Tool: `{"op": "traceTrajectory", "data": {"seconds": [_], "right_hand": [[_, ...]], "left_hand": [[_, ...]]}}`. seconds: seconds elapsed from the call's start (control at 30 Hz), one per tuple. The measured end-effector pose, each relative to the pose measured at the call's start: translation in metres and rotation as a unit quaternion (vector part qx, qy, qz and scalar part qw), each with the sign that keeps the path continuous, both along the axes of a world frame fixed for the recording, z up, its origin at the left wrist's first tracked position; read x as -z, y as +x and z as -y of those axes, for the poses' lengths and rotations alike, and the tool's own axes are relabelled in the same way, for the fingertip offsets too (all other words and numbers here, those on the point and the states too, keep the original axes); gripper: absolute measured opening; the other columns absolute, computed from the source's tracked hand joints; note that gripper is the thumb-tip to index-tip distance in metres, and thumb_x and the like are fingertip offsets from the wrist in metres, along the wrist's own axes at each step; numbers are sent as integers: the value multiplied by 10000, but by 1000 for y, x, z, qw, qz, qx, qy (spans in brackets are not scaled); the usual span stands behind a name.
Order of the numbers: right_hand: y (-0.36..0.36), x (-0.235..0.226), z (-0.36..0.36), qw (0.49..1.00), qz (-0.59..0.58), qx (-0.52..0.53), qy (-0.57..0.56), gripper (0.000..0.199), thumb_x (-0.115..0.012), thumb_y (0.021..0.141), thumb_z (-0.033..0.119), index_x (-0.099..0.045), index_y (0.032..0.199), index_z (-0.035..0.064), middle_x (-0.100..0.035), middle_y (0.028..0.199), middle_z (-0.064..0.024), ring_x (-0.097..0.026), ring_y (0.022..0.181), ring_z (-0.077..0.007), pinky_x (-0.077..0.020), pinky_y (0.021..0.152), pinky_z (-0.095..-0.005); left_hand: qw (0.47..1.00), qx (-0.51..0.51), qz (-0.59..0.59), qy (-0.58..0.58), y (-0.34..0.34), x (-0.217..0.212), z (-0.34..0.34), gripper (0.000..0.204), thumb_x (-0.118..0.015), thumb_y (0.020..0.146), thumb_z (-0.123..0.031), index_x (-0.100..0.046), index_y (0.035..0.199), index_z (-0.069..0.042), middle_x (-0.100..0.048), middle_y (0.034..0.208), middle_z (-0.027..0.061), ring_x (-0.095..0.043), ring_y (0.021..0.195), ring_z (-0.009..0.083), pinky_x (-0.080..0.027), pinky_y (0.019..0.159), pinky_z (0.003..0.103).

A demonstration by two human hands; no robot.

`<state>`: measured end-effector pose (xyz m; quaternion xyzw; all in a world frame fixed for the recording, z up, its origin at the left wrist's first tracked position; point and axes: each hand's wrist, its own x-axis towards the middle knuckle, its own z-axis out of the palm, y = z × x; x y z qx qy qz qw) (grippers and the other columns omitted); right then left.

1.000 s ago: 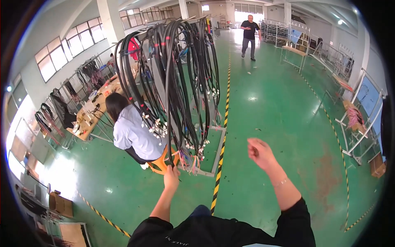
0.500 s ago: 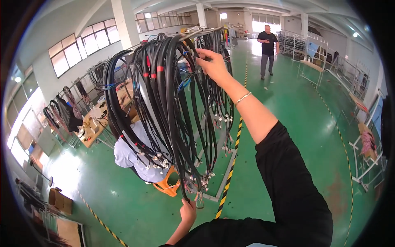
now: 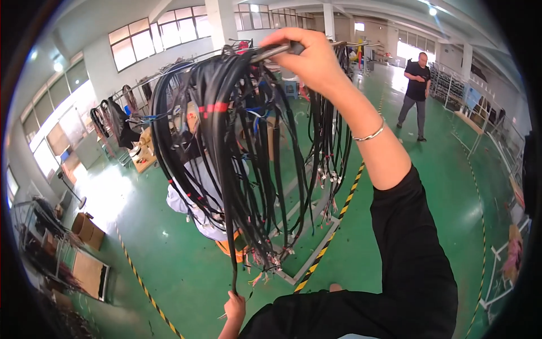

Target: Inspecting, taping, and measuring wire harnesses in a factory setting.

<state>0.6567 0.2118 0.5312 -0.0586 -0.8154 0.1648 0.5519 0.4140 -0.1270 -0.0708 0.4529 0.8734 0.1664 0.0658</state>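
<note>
Black wire harnesses (image 3: 217, 133) with red tape bands hang in a thick bundle over a rack, their loose ends carrying small pale connectors (image 3: 268, 260). High up beside the bundle, my right hand (image 3: 310, 56) has its fingers curled over a grey metal rod (image 3: 272, 52) at the top of the rack. Below, my left hand (image 3: 235, 308) is closed round the low end of one long black harness, which runs taut up to the bundle. A thin pale strand sticks out beside that hand.
Behind the bundle a person in a light shirt (image 3: 197, 169) sits on an orange stool (image 3: 230, 248). Another person in black (image 3: 416, 93) stands on the green floor at the right. The rack's grey base (image 3: 316, 257) lies along black-and-yellow floor tape (image 3: 350, 200). A cardboard box (image 3: 87, 230) stands left.
My right hand has gone from among the cables up onto the rod. My left hand has moved lower and left with the harness end. The view has shifted; the standing person has walked nearer.
</note>
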Motion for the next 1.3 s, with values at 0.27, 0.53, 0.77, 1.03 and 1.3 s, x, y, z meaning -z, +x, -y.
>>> {"op": "traceTrajectory", "data": {"seconds": [0.27, 0.53, 0.77, 1.03, 1.3], "right_hand": [[65, 106, -75, 992, -115, 21, -41, 363, -618, 837, 21, -494, 1177, 56, -455, 1047, -37, -494, 814, -117, -445, 736, -266], [148, 63, -150, 978, -204, 10, 29, 564, -740, 840, 28, -418, 1302, 45, -468, 1105, -55, -521, 840, -111, -470, 799, -267], [71, 19, -167, 954, -252, 105, 121, 415, -680, 897, 186, -510, 1249, 48, -601, 1052, -138, -595, 881, -217, -501, 763, -351], [117, 100, -269, 905, -322, 222, 165, 450, -644, 809, 56, -448, 1212, 8, -470, 1200, -165, -488, 1088, -260, -427, 921, -394], [206, 116, -437, 971, 21, 208, -112, 338, -727, 795, 206, -673, 1071, 18, -707, 927, -115, -674, 900, -234, -524, 832, -343]], "left_hand": [[987, -74, 142, 20, 105, 49, -63, 420, -471, 951, -295, -381, 1266, -32, -670, 814, 260, -642, 720, 468, -495, 619, 571], [966, -91, 200, 134, 146, -8, -72, 300, -522, 993, -262, -558, 1220, -70, -676, 768, 172, -642, 692, 405, -484, 623, 482], [953, -161, 206, 153, 184, 2, -83, 237, -506, 1003, -258, -553, 987, -26, -685, 728, 133, -675, 670, 322, -495, 600, 430], [950, -192, 222, 105, 204, -9, -77, 322, -592, 953, -313, -601, 1168, -73, -704, 797, 143, -681, 691, 308, -501, 613, 410], [951, -246, 174, -72, 228, -4, -28, 482, -666, 843, -417, -640, 1105, -12, -696, 985, 215, -661, 939, 393, -508, 827, 471]]}}
